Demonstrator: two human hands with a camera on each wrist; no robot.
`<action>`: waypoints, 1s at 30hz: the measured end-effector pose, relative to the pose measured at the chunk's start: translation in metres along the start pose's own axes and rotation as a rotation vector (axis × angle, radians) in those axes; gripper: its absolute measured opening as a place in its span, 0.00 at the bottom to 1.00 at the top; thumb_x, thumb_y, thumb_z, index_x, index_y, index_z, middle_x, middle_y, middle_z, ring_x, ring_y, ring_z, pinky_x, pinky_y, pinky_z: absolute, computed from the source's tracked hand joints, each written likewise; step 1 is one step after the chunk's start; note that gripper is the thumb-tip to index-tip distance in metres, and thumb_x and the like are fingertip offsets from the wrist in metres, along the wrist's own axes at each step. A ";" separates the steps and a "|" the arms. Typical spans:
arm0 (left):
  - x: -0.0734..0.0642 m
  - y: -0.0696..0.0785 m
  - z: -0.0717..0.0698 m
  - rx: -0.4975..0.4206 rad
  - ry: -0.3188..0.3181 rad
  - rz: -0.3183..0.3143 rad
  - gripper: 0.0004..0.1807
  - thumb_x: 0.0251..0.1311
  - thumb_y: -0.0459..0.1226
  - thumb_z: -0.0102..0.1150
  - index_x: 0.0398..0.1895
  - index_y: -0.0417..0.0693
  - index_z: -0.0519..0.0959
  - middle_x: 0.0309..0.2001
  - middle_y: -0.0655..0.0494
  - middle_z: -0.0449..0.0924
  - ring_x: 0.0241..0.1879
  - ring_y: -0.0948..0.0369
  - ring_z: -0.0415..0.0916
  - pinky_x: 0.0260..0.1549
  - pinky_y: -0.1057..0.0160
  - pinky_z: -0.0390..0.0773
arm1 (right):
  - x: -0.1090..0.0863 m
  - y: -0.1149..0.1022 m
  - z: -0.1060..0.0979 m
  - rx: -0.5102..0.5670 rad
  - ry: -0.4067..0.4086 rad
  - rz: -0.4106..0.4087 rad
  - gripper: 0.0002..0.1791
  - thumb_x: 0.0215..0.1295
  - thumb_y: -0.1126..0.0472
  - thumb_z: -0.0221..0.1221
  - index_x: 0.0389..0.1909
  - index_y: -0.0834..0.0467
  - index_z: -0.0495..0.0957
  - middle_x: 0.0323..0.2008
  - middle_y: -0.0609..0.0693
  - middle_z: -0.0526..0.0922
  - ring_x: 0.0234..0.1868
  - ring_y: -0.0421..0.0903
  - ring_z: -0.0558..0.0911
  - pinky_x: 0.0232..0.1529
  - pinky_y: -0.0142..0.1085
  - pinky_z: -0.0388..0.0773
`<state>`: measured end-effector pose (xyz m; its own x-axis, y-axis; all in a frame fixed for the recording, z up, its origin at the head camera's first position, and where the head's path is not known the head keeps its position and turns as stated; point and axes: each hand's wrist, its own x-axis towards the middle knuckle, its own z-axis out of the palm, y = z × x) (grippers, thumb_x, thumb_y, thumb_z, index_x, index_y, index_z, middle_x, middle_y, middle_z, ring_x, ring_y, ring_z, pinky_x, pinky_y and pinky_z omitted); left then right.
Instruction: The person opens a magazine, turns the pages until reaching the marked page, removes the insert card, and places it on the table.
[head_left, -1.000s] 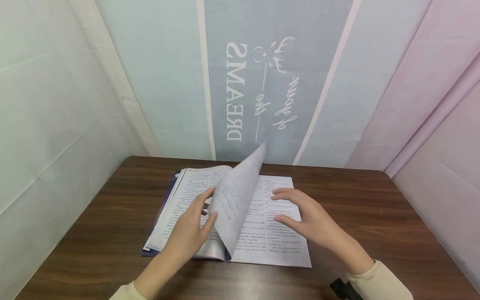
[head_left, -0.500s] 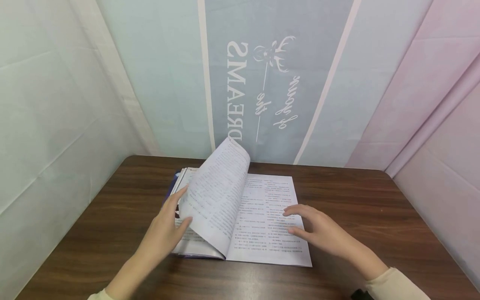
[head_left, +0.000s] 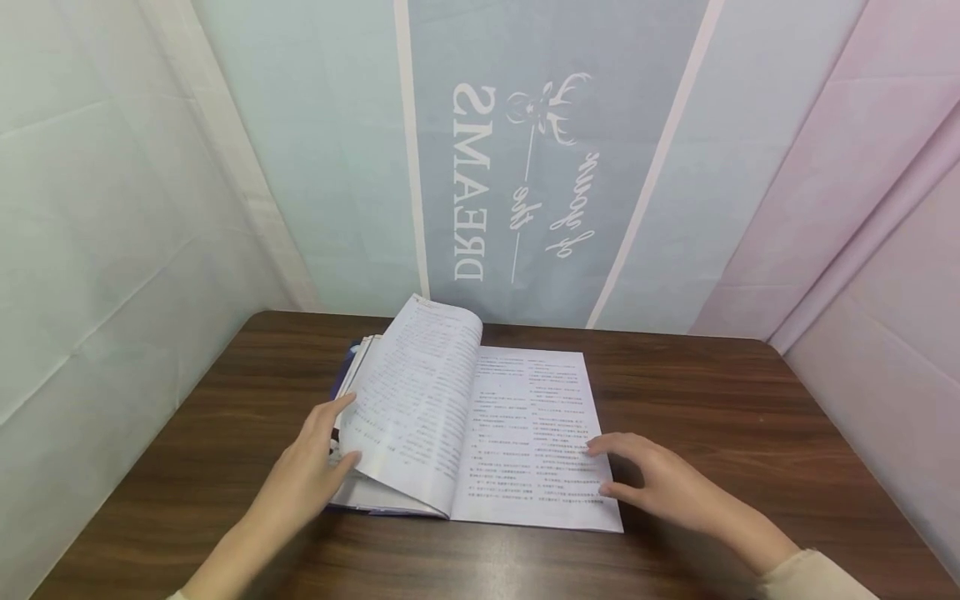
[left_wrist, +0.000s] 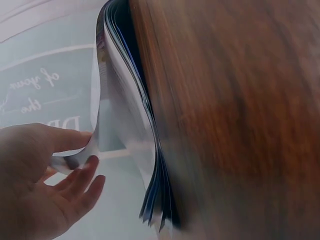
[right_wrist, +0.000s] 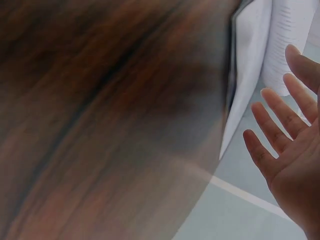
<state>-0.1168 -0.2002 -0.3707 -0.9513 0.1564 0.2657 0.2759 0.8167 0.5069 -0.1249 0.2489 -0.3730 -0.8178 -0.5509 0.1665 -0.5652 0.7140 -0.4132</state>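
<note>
An open magazine (head_left: pixel 525 442) with printed text lies on the table, its spine near the middle. My left hand (head_left: pixel 311 454) pinches the outer edge of a lifted page (head_left: pixel 420 408) between thumb and fingers. That page curves up from the spine and leans over the left half of the magazine. In the left wrist view, the left hand (left_wrist: pixel 55 180) holds the page's edge, with the stacked pages (left_wrist: pixel 132 90) spread beside it. My right hand (head_left: pixel 660 479) hovers at the right page's outer edge with fingers relaxed. The right wrist view shows that hand (right_wrist: pixel 290 135) with its fingers spread, holding nothing.
The dark brown wooden table (head_left: pixel 720 408) extends around the magazine. Behind it hangs a grey-blue curtain (head_left: pixel 615 150) with mirrored lettering. Pale cloth walls stand to the left (head_left: pixel 97 250) and right (head_left: pixel 900 308).
My left hand has drawn the page leftward and down, from nearly upright at the spine to leaning over the left half. The right hand has moved right and nearer, toward the magazine's outer edge.
</note>
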 end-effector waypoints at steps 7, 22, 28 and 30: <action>-0.004 -0.012 -0.002 0.102 -0.081 -0.025 0.41 0.51 0.33 0.74 0.69 0.38 0.64 0.60 0.35 0.70 0.45 0.47 0.80 0.29 0.52 0.82 | -0.011 0.006 0.005 -0.021 0.016 -0.091 0.28 0.52 0.58 0.75 0.55 0.48 0.78 0.57 0.45 0.79 0.57 0.48 0.78 0.58 0.36 0.75; -0.006 -0.045 -0.005 0.180 -0.217 -0.007 0.36 0.49 0.42 0.77 0.61 0.41 0.74 0.55 0.41 0.76 0.54 0.42 0.76 0.38 0.42 0.82 | -0.018 0.012 0.008 -0.006 -0.101 0.023 0.27 0.55 0.46 0.71 0.57 0.45 0.78 0.65 0.49 0.73 0.65 0.56 0.72 0.59 0.53 0.73; -0.004 -0.050 -0.004 0.206 -0.232 0.008 0.34 0.47 0.44 0.77 0.58 0.43 0.77 0.59 0.41 0.75 0.57 0.41 0.74 0.39 0.41 0.81 | -0.013 0.012 0.011 -0.009 -0.152 0.076 0.29 0.54 0.46 0.72 0.58 0.46 0.78 0.68 0.52 0.70 0.67 0.58 0.69 0.59 0.59 0.70; -0.003 -0.052 -0.003 0.208 -0.230 0.015 0.34 0.47 0.44 0.77 0.57 0.43 0.77 0.60 0.40 0.73 0.58 0.39 0.72 0.40 0.39 0.80 | -0.012 0.011 0.012 -0.019 -0.153 0.079 0.30 0.53 0.47 0.73 0.58 0.47 0.79 0.68 0.52 0.70 0.67 0.59 0.69 0.59 0.60 0.70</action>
<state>-0.1275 -0.2448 -0.3949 -0.9601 0.2715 0.0667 0.2784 0.9057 0.3197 -0.1201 0.2587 -0.3900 -0.8343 -0.5513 -0.0045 -0.5031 0.7646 -0.4028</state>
